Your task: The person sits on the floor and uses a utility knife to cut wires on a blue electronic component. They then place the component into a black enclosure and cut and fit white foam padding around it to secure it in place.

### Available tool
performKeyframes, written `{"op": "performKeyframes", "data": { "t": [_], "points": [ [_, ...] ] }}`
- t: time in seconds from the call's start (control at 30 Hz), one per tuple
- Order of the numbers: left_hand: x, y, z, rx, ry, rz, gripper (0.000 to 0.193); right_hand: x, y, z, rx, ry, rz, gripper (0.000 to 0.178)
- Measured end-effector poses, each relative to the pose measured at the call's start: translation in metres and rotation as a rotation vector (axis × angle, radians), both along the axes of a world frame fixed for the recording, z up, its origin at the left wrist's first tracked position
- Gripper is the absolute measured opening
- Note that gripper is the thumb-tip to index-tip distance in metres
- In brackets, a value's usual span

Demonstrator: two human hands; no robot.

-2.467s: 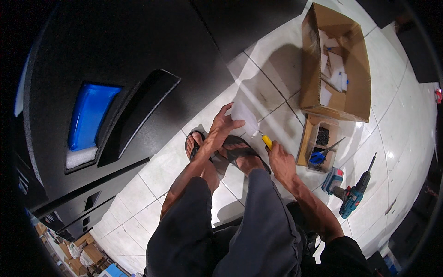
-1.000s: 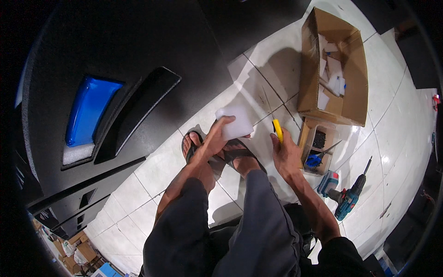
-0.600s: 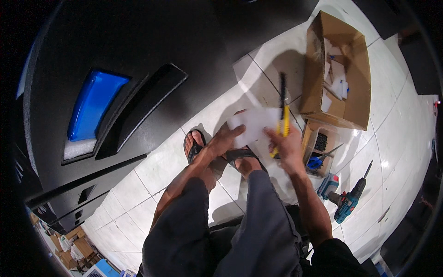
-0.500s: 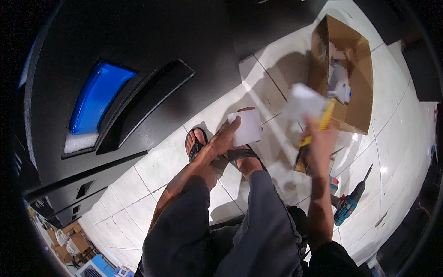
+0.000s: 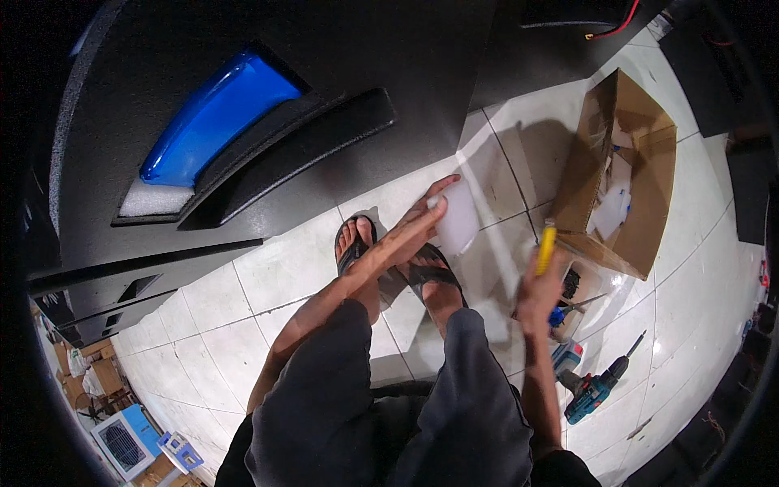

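My left hand [image 5: 418, 223] is closed on a white foam piece [image 5: 458, 217], thumb on its near face, above my sandalled feet. Gripped in my right hand [image 5: 540, 296] is a utility knife [image 5: 546, 247] with a yellow body, pointing away from me; its tip is blurred. Beyond the knife, an open cardboard box [image 5: 659, 191] holds several white pieces [image 5: 610, 213]. At the left, a large black cabinet [image 5: 324, 49] carries a curved blue panel [image 5: 219, 122], with a strip of white foam [image 5: 154, 199] at its lower end.
A cordless drill [image 5: 596, 394] lies on the tiled floor right of my right forearm. Beside my right hand stands a clear tub [image 5: 591, 280] with small black parts. A red wire [image 5: 621, 28] hangs at the top. A blue-and-white boxed item [image 5: 130, 438] is at lower left.
My view has shifted. The blurred white piece seen in front of my right hand is gone from there, and that hand has drawn back with the knife. My left hand has tilted its foam piece.
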State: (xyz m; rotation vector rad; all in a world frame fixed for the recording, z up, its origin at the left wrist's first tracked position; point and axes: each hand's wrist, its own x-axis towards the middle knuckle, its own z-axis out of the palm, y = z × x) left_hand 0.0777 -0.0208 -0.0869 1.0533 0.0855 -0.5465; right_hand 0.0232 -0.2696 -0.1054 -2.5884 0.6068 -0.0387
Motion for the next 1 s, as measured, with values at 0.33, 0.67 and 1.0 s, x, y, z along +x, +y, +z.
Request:
{"op": "performKeyframes", "data": {
  "t": [0.33,0.67,1.0],
  "points": [
    [0.008,0.019,0.016,-0.465,-0.044,-0.091,0.087,-0.035,0.015,-0.081,-0.054,0.006,0.273,0.041],
    [-0.011,0.037,0.105,0.059,0.036,0.265,0.074,0.006,0.058,0.039,0.459,-0.018,0.307,0.063],
    [-0.035,0.048,0.168,0.608,-0.406,0.404,0.098,0.025,0.126,0.152,0.338,-0.520,0.960,0.078]
  ]
}}
